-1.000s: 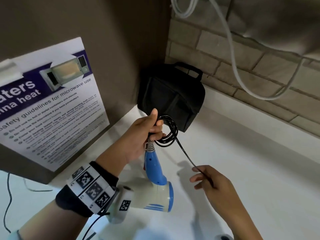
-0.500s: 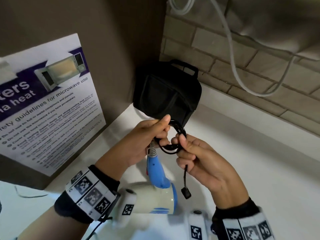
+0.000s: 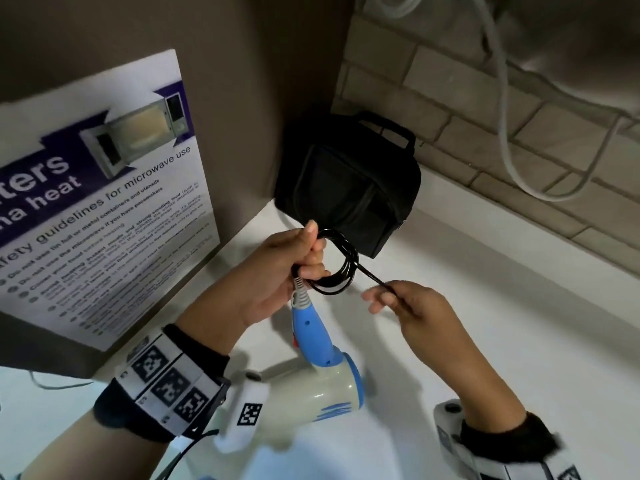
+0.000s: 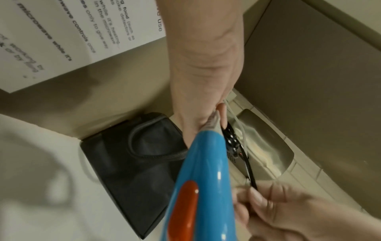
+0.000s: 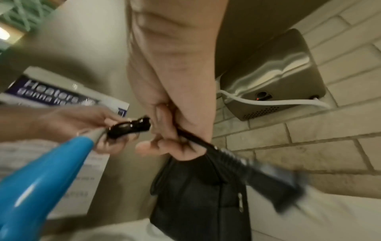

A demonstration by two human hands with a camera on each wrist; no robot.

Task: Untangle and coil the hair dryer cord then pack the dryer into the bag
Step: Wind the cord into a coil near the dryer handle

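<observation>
The hair dryer (image 3: pixel 325 386), pale grey with a blue handle (image 4: pixel 206 171) and an orange switch, hangs below my left hand (image 3: pixel 277 275). That hand grips the black cord coil (image 3: pixel 341 265) at the top of the handle. My right hand (image 3: pixel 405 303) pinches the cord's free end just right of the coil, with the plug (image 5: pixel 274 184) sticking out behind the palm. The black bag (image 3: pixel 349 185) stands closed in the corner behind both hands, its handle on top.
A white counter (image 3: pixel 485 306) runs under my hands. A microwave safety poster (image 3: pixel 104 202) leans against the left wall. On the brick wall at the right hangs a steel hand dryer (image 5: pixel 278 78) with a white cable (image 3: pixel 505 133).
My right hand has pulled away from the coil to the right, drawing the short free end of the cord taut. The left hand kept its grip on the coil.
</observation>
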